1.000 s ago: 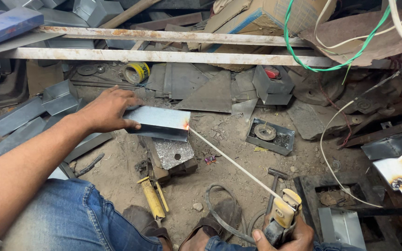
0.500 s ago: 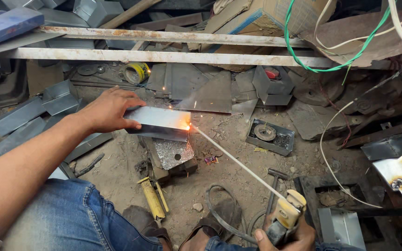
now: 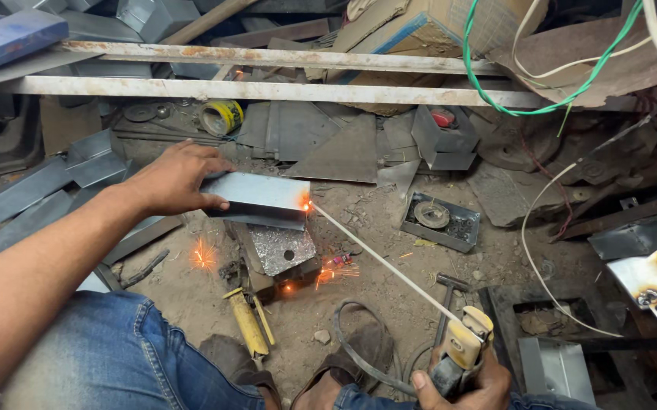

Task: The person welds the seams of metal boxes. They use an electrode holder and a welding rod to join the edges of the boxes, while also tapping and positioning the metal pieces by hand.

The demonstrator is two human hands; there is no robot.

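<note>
My left hand (image 3: 173, 181) presses down on a bent grey sheet-metal piece (image 3: 264, 196) that rests on a small metal block (image 3: 283, 254). My right hand (image 3: 465, 383) at the bottom edge grips a yellow-jawed electrode holder (image 3: 465, 345). A long thin welding rod (image 3: 381, 260) runs from the holder up-left to the right corner of the sheet piece, where a small orange glow (image 3: 305, 203) shows. Sparks lie scattered on the dirt below and left of the block. My jeans-clad leg fills the lower left.
A yellow-handled tool (image 3: 246, 323) lies on the dirt by my knee, and a hammer (image 3: 446, 300) near the holder. Folded metal pieces (image 3: 47, 190) are stacked at left. A tray of small parts (image 3: 441, 220), two rusty bars (image 3: 267, 91), a green cable (image 3: 526, 99) and white wires surround the spot.
The rod tip has stayed at the sheet's right corner. The bright arc of half a second ago has faded to a small glow, and sparks now lie on the ground. Both hands hold still.
</note>
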